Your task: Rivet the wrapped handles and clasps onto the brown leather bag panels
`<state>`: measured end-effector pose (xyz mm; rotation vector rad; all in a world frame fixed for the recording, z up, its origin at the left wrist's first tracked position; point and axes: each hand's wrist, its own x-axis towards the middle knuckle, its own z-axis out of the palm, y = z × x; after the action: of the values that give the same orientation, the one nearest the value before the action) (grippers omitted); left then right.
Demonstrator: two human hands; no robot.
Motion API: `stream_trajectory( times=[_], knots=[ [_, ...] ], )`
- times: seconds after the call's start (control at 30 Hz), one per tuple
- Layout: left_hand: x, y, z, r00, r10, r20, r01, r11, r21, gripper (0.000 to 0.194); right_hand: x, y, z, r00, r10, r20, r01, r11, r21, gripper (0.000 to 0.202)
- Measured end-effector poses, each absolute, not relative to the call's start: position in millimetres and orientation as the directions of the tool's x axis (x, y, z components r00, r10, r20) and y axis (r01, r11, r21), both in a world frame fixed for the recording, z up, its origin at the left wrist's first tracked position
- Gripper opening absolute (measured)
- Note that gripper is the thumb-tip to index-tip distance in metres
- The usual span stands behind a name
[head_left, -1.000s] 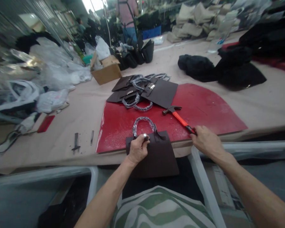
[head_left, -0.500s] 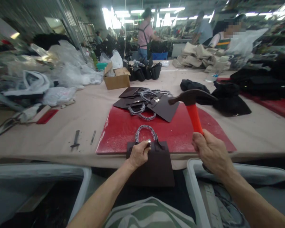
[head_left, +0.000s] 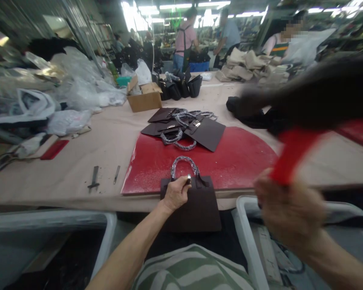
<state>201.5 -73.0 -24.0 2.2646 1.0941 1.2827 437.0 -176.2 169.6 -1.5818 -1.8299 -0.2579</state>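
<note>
Red-handled hammer: clamped in our right grip, head up, blurred, well apart from the bag.
Small metal piece: pinched in our left grip, just over the bag's upper part; too small for us to name.
Dark brown bag: under our left grip at the table's near edge, its plastic-wrapped handle over the red board, its lower part past the edge.
Bag pile: similar bags, overlapping, on the board's far side.
Left tub: below the table; we see dark material and a flat, paler piece inside.
Right tub: pale flat strips and a dark loop inside.
Cardboard box: on the table beyond the pile, flaps up, clear plastic inside; whether the white plastic bag sits in it or behind, we cannot tell.
Blue crate: in the background, near a person in pink; its contents are unclear to us.
</note>
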Motion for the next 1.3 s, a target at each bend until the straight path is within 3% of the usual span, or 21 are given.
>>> stream_trajectory(
  times=[0.07, 0.17, 0.23, 0.37, 0.5, 0.57, 0.63, 0.7, 0.83, 1.0, 1.07, 1.2, 1.3],
  knots=[
    [201, -73, -24, 0.301, 0.754, 0.584, 0.472, -0.650, 0.595, 0.012, 439, -178, 142, -0.161, 0.915, 0.371, 0.936, 0.261, -0.238, 0.035],
    [201, -73, -24, 0.307, 0.749, 0.587, 0.471, -0.656, 0.590, 0.012, 452, -177, 115, -0.142, 0.990, 0.004, 0.979, 0.141, -0.150, 0.029],
    [201, -72, -24, 0.305, 0.746, 0.592, 0.468, -0.659, 0.589, 0.013, 464, -171, 104, -0.065, 0.992, -0.110, 0.990, 0.051, -0.128, 0.027],
    [201, -72, -23, 0.298, 0.746, 0.596, 0.454, -0.659, 0.599, 0.014, 486, -144, 76, 0.006, 0.976, -0.216, 0.973, -0.056, -0.225, 0.033],
    [201, -73, -21, 0.290, 0.758, 0.584, 0.435, -0.648, 0.625, 0.013, 498, -106, 53, 0.127, 0.978, -0.164, 0.974, -0.155, -0.166, 0.033],
    [201, -74, -20, 0.285, 0.775, 0.564, 0.424, -0.629, 0.651, 0.013, 497, -92, 50, 0.163, 0.985, -0.063, 0.978, -0.170, -0.122, 0.031],
    [202, -74, -20, 0.285, 0.788, 0.545, 0.413, -0.614, 0.672, 0.012, 488, -83, 50, 0.090, 0.992, 0.093, 0.991, -0.080, -0.104, 0.031],
    [201, -75, -19, 0.291, 0.792, 0.536, 0.407, -0.610, 0.680, 0.012, 470, -80, 47, -0.080, 0.971, 0.225, 0.982, 0.117, -0.152, 0.036],
    [199, -74, -20, 0.305, 0.792, 0.529, 0.427, -0.610, 0.667, 0.012, 420, -85, 27, -0.374, 0.890, 0.261, 0.838, 0.445, -0.316, 0.056],
    [203, -80, -23, 0.326, 0.764, 0.557, 0.401, -0.645, 0.650, 0.015, 388, -88, 8, -0.369, 0.895, 0.252, 0.832, 0.438, -0.339, 0.065],
    [204, -86, -20, 0.227, 0.814, 0.535, 0.371, -0.580, 0.725, 0.014, 388, -87, 7, -0.354, 0.902, 0.246, 0.835, 0.424, -0.352, 0.065],
    [173, -81, -4, -0.236, 0.914, 0.329, 0.262, -0.266, 0.928, 0.016, 391, -85, 10, -0.346, 0.912, 0.219, 0.842, 0.405, -0.358, 0.066],
    [110, -55, 12, -0.371, 0.892, 0.259, 0.404, -0.097, 0.910, 0.025, 391, -85, 10, -0.344, 0.915, 0.210, 0.848, 0.399, -0.348, 0.065]
  ],
)
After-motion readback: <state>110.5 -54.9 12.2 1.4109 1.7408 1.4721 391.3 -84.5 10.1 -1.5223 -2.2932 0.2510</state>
